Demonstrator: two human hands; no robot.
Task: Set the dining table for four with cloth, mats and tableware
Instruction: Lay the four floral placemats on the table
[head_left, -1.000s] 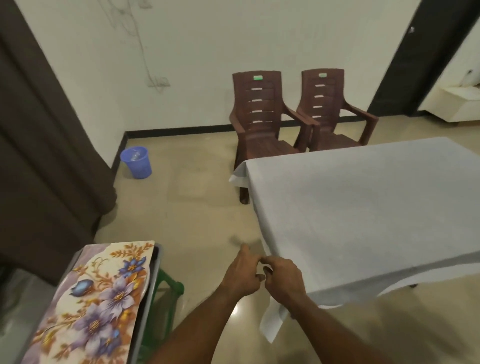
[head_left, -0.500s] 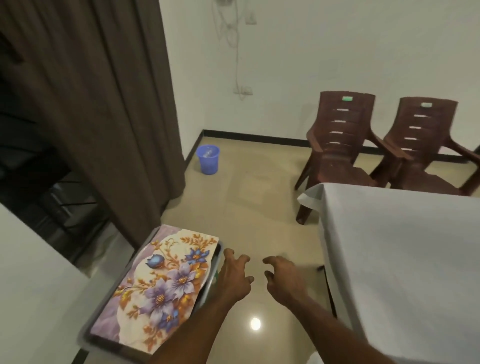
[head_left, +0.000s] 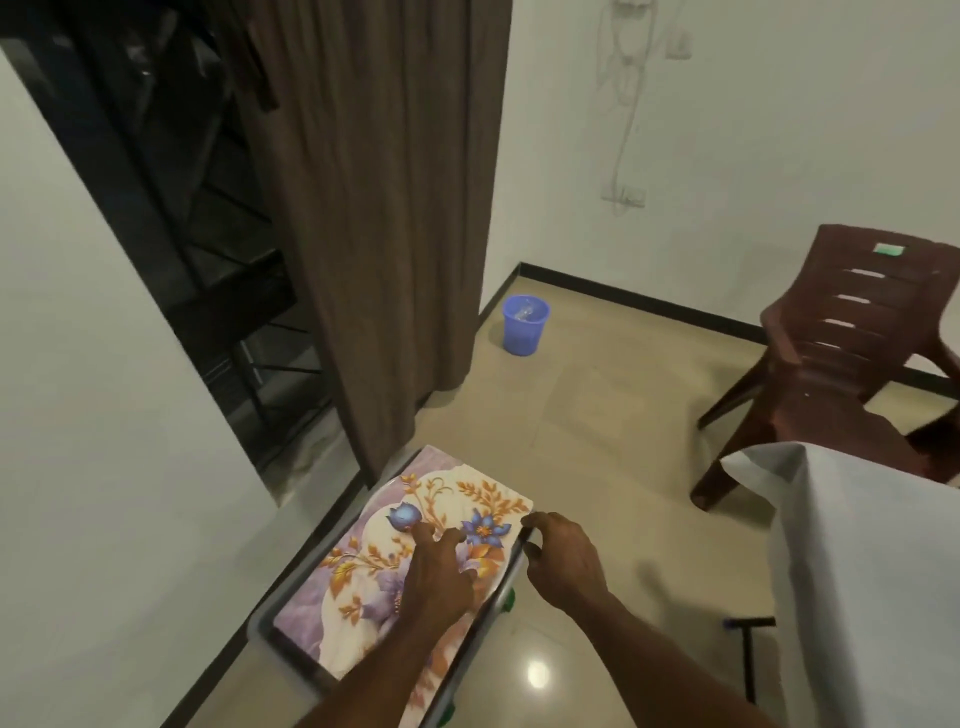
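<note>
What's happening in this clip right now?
A person is reaching for a floral-patterned rectangular place mat lying on top in a grey tray. The left hand rests flat on the mat; the right hand curls at its right edge. The white cloth already covers the table beside them.

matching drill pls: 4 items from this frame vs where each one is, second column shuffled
Items:
1. bucket
2. chair
3. floral mat
4. tablecloth

Places:
A. under the left hand, in a grey tray
B. draped over the table at far right
C. on the floor by the curtain
D. behind the table's far corner

Pairs: 1-C, 2-D, 3-A, 4-B
</note>
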